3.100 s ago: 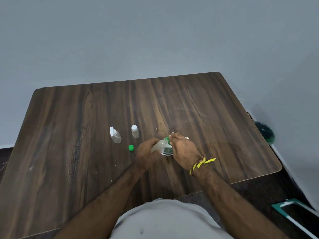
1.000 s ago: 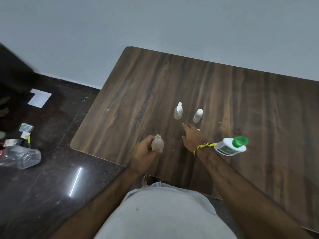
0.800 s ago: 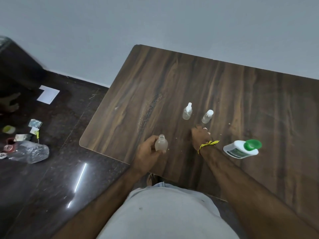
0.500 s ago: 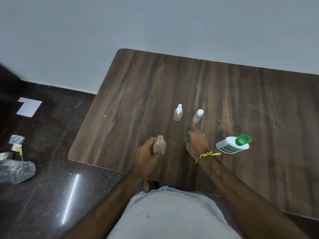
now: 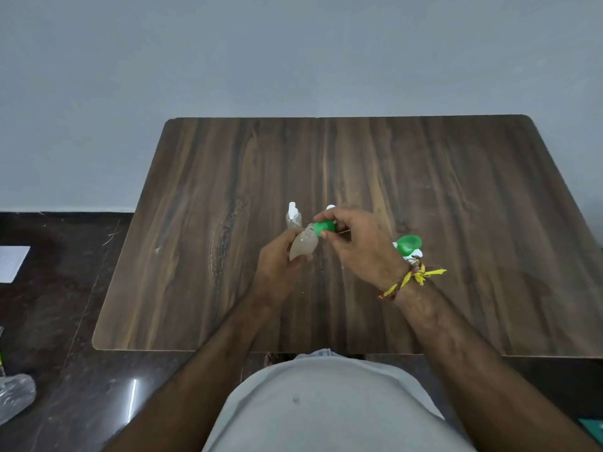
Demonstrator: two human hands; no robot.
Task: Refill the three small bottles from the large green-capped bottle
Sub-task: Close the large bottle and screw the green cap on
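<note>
My left hand grips a small cloudy bottle, tilted with its neck toward the right, above the wooden table. My right hand pinches a small green cap right at that bottle's mouth. Behind my hands stand a small clear bottle with a white spray top and a second small bottle, of which only the white cap shows. The large white bottle with its green cap lies to the right, mostly hidden behind my right wrist.
A grey wall runs behind the table. Dark floor lies to the left with a white sheet of paper and a crumpled clear plastic bottle. My grey shirt fills the bottom centre.
My right hand picked the green cap up from the table and brought it to the mouth of the small bottle, which my left hand lifted and tilted. The camera swung back toward the table's centre.
</note>
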